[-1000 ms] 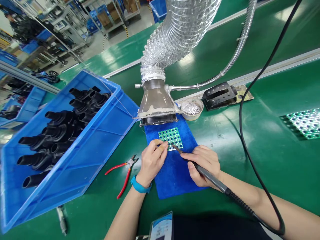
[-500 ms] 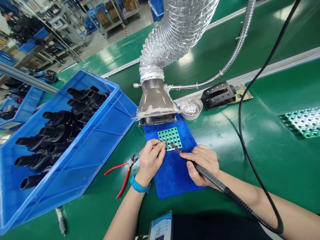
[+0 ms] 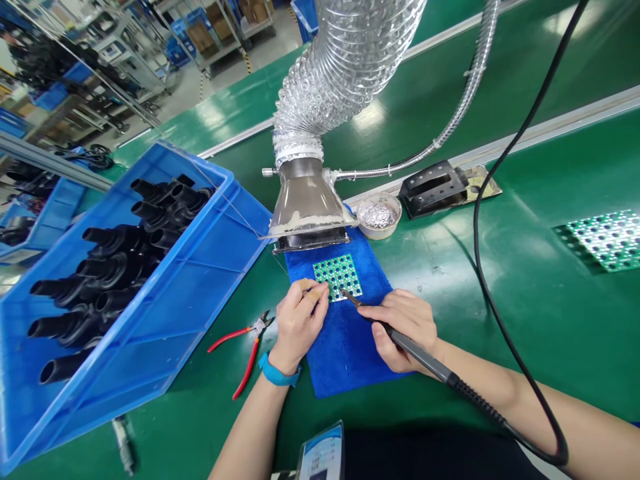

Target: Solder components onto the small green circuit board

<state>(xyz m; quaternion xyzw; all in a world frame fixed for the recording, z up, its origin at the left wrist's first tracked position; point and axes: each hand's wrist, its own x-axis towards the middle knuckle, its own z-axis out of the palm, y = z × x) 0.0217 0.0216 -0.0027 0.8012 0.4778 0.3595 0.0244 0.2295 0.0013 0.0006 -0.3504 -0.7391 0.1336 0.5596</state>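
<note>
My right hand (image 3: 405, 328) is closed around a soldering iron (image 3: 417, 352), pen-like, its tip touching or just above the lower part of a green circuit board (image 3: 338, 272) with rows of dark round holes. At the board's lower left edge, my left hand (image 3: 300, 323) is pinched, fingertips against or just over it. A thin strand, which looks like solder wire (image 3: 239, 212), runs past the blue crate's corner down toward that hand; its end is hidden by the fingers. Under the board lies a blue cloth (image 3: 345, 353). Red-handled cutters (image 3: 250, 347) lie spread left of my left hand.
A fume extraction hood (image 3: 307, 207) hangs just behind the board. A blue crate (image 3: 215, 267) of black plastic parts stands left. Behind are a bowl of silvery bits (image 3: 379, 217) and a black iron stand (image 3: 435, 189). More circuit boards (image 3: 607, 240) lie right; the iron's black cable (image 3: 477, 253) loops there.
The whole view has shifted slightly, so most things sit a little further left. Both hands keep their grips, and the iron's tip stays at nearly the same part of the board.
</note>
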